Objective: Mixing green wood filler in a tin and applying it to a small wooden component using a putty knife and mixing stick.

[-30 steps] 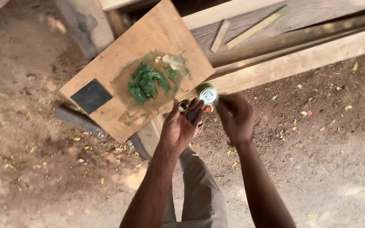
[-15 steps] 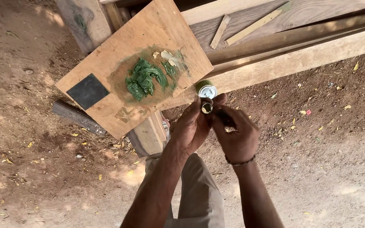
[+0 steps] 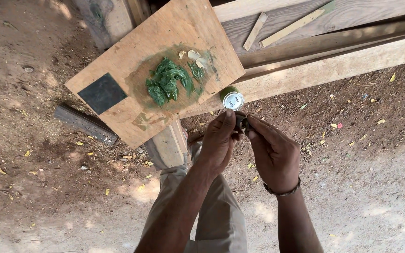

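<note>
Below the plywood board (image 3: 132, 61) smeared with green paste (image 3: 168, 84), left hand (image 3: 219, 140) and right hand (image 3: 275, 154) meeting, fingers clamped together on a small dark cap or tube (image 3: 241, 122). Likely mid-twist; needs a steady grip beside the small green tin (image 3: 232, 98).

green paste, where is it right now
In the head view, the green paste lies mid-plywood board, right of the black square, up-left of the small tin.

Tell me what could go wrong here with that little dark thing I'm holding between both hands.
The small dark item is pinched only by the fingertips of the left hand and right hand over loose dirt ground; if it slips, it could get dirty or lost. The small can sits at the plank's edge, so a nudge might tip it. The green paste on the board lies uncovered; dust may land in it.
</note>
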